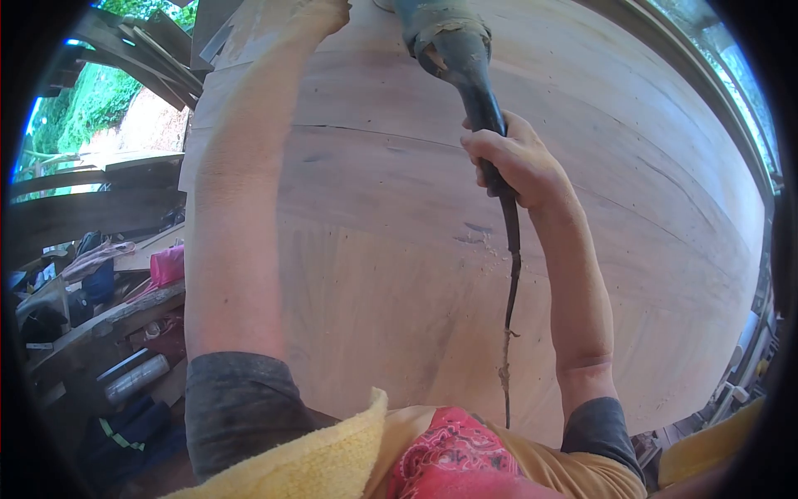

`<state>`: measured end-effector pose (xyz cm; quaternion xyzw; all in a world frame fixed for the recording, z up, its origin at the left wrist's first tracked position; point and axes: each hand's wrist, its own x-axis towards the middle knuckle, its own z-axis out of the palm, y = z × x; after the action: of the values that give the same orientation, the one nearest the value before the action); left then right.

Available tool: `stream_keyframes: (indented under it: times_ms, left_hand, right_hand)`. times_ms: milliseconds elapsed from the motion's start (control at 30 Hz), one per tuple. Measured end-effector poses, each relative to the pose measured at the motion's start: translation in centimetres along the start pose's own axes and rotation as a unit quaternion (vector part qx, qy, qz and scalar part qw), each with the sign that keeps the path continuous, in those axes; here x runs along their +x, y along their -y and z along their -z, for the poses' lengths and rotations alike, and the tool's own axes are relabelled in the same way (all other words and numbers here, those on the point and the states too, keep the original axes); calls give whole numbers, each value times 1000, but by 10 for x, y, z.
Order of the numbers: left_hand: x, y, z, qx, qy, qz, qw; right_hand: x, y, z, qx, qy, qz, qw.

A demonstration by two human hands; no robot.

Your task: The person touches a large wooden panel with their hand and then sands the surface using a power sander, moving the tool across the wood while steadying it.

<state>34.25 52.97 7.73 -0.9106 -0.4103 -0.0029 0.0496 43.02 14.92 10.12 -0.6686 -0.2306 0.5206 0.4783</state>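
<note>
My right hand [519, 158] is wrapped round the black rear handle [482, 104] of a corded angle grinder [453, 46]. The tool's teal body is bound with worn, dusty tape, and its working head lies beyond the top edge. From the handle the dark cord [514, 274] hangs toward my body. At the top edge, left of the tool, my left hand [327, 15] is partly cut off. Its fingers look curled closed, and what they hold is out of sight. Below both hands spreads a broad wooden panel [391, 308] with seams, cracks and dark marks.
Wood shavings [490, 241] lie on the panel near the cord. On the left are stacked boards [158, 58], a pink item [166, 264], a clear bottle [137, 378] and dark cloth [137, 437]. A yellow towel [316, 457] and a red bandana [453, 457] hang at my chest.
</note>
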Motion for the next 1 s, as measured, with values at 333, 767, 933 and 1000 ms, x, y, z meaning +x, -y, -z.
stream_keyframes:
  times_ms: [333,767,933,1000]
  left_hand:
    - [31,-49,-8,-31,-57,-121,991]
    - [-89,-58,140,129,85,51,987]
    - [-21,-36,16,43,-2,-22,999]
    - [-24,-65,12,19,-26,-57,998]
  right_hand:
    - [-31,-2,-9,-14,-90,-26,996]
    - [-1,13,-43,-18,-12,-5,1000]
    - [-43,-5,-26,13,-40,-26,999]
    - [-69,-23,-9,45,-59,-29,997]
